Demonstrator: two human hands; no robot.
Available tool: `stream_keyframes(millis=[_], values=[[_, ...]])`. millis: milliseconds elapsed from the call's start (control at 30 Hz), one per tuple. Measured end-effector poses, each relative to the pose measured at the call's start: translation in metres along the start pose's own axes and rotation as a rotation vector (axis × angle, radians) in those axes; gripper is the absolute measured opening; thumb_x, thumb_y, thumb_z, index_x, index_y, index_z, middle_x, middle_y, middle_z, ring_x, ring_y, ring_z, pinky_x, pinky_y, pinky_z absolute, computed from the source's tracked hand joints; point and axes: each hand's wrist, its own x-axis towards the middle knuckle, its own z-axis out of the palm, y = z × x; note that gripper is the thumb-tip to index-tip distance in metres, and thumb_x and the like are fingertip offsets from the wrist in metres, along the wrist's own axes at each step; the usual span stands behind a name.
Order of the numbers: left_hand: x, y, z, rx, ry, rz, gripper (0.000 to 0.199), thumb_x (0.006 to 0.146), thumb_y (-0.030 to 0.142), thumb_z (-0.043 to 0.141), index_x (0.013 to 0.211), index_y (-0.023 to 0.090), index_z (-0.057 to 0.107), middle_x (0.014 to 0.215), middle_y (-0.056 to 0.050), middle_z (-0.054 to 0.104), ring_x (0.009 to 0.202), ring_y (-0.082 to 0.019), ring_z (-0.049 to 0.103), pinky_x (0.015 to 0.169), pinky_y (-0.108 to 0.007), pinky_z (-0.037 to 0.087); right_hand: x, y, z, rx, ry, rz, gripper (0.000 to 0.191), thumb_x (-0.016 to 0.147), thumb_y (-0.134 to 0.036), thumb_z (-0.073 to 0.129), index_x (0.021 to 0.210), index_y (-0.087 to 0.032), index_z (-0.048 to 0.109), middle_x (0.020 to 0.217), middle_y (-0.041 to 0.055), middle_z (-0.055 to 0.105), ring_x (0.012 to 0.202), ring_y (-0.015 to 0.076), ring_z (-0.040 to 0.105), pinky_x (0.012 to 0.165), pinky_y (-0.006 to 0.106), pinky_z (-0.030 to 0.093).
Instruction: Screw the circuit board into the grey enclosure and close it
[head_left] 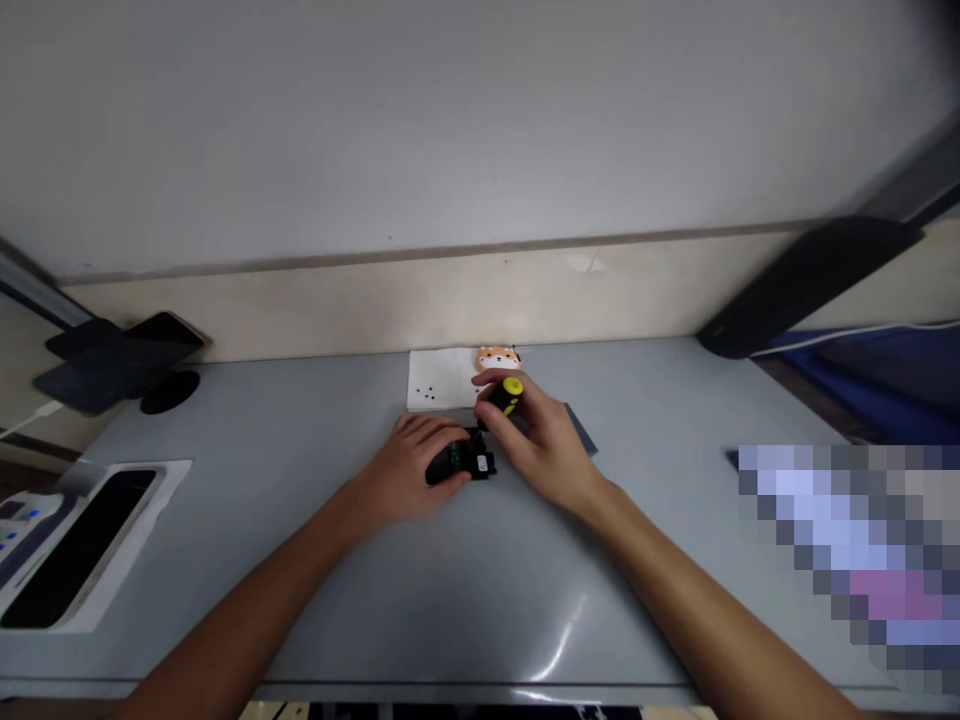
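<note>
My left hand (420,462) is wrapped round a small black device (457,460) and holds it on the grey table. The device has a white label on its right part. Just to the right, my right hand (536,430) grips a black and yellow screwdriver (511,390), its handle end up and its lower end over the device. The tip's contact is too small to make out. Behind my hands lies a white sheet (442,375) with several tiny dark screws on it. An orange and white animal-faced item (499,358) rests at its right.
A dark flat piece (581,430) lies partly beneath my right hand. At the left are a phone (82,545) on white paper and a stand (171,392). A black cylindrical object (802,290) leans at the back right; a pixelated area covers the right side.
</note>
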Motion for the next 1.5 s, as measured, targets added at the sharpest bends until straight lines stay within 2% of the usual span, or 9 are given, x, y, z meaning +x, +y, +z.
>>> stream_keyframes(millis=[233, 467, 667, 833, 1100, 1233, 1333, 1433, 1500], values=[[0.000, 0.000, 0.000, -0.012, 0.015, 0.014, 0.038, 0.090, 0.030, 0.068, 0.127, 0.028, 0.058, 0.132, -0.004, 0.066, 0.126, -0.025, 0.058, 0.113, -0.047, 0.039, 0.001, -0.001, -0.003, -0.010, -0.030, 0.010, 0.026, 0.098, -0.042, 0.060, 0.119, -0.027, 0.063, 0.101, 0.0044, 0.070, 0.085, 0.0200, 0.065, 0.069, 0.033, 0.051], [0.000, 0.001, -0.002, -0.007, -0.005, 0.004, 0.040, 0.090, 0.032, 0.069, 0.128, 0.028, 0.058, 0.133, -0.004, 0.065, 0.126, -0.025, 0.057, 0.113, -0.047, 0.038, 0.000, 0.000, -0.006, 0.001, -0.039, 0.015, 0.026, 0.099, -0.042, 0.060, 0.119, -0.027, 0.061, 0.100, 0.0037, 0.068, 0.086, 0.0192, 0.064, 0.076, 0.034, 0.051], [-0.001, 0.003, -0.002, 0.000, -0.001, 0.012, 0.044, 0.089, 0.028, 0.069, 0.131, 0.030, 0.058, 0.134, -0.004, 0.063, 0.126, -0.026, 0.056, 0.113, -0.047, 0.041, 0.001, 0.004, -0.003, 0.001, 0.016, -0.009, 0.024, 0.100, -0.041, 0.057, 0.117, -0.025, 0.061, 0.092, 0.0029, 0.067, 0.077, 0.0171, 0.062, 0.071, 0.032, 0.051], [-0.001, 0.003, -0.002, -0.002, -0.007, 0.014, 0.043, 0.092, 0.029, 0.067, 0.134, 0.029, 0.057, 0.135, -0.004, 0.063, 0.128, -0.026, 0.055, 0.113, -0.047, 0.041, 0.002, -0.001, -0.001, 0.015, -0.013, -0.005, 0.022, 0.099, -0.041, 0.059, 0.115, -0.027, 0.062, 0.095, 0.0033, 0.068, 0.080, 0.0181, 0.063, 0.072, 0.032, 0.052], [-0.001, 0.001, 0.000, 0.014, 0.003, 0.035, 0.032, 0.092, 0.029, 0.068, 0.124, 0.028, 0.062, 0.135, -0.004, 0.063, 0.125, -0.024, 0.056, 0.111, -0.045, 0.040, 0.010, 0.006, 0.000, 0.195, 0.108, 0.032, 0.020, 0.092, -0.040, 0.070, 0.091, -0.023, 0.059, 0.091, 0.0027, 0.065, 0.085, 0.0176, 0.060, 0.079, 0.033, 0.050], [-0.001, 0.002, 0.000, 0.018, 0.012, 0.048, 0.030, 0.092, 0.028, 0.068, 0.122, 0.028, 0.064, 0.135, -0.004, 0.063, 0.123, -0.024, 0.057, 0.110, -0.045, 0.041, 0.012, 0.009, 0.004, 0.327, 0.143, 0.051, 0.023, 0.095, -0.039, 0.067, 0.089, -0.024, 0.051, 0.097, 0.0038, 0.067, 0.089, 0.0177, 0.063, 0.084, 0.036, 0.051], [-0.001, 0.002, -0.001, 0.017, 0.013, 0.052, 0.027, 0.092, 0.027, 0.068, 0.119, 0.027, 0.065, 0.135, -0.004, 0.063, 0.123, -0.024, 0.057, 0.109, -0.044, 0.041, 0.010, 0.009, 0.008, 0.492, 0.127, 0.037, 0.018, 0.098, -0.037, 0.063, 0.100, -0.025, 0.051, 0.096, 0.0022, 0.066, 0.090, 0.0176, 0.066, 0.085, 0.037, 0.053], [-0.001, 0.001, 0.000, 0.023, 0.012, 0.056, 0.027, 0.093, 0.028, 0.068, 0.120, 0.028, 0.065, 0.135, -0.004, 0.063, 0.123, -0.024, 0.057, 0.109, -0.044, 0.040, 0.007, 0.009, 0.010, 0.578, 0.059, 0.054, 0.021, 0.097, -0.038, 0.066, 0.111, -0.028, 0.054, 0.081, -0.0021, 0.063, 0.074, 0.0154, 0.063, 0.073, 0.033, 0.051], [-0.001, 0.000, 0.001, 0.028, 0.014, 0.061, 0.026, 0.093, 0.028, 0.067, 0.119, 0.028, 0.066, 0.135, -0.003, 0.063, 0.123, -0.023, 0.058, 0.110, -0.044, 0.039, 0.007, 0.010, 0.010, 0.622, 0.026, 0.077, 0.020, 0.098, -0.046, 0.063, 0.105, -0.027, 0.058, 0.068, -0.0048, 0.054, 0.061, 0.0137, 0.053, 0.064, 0.030, 0.045]])
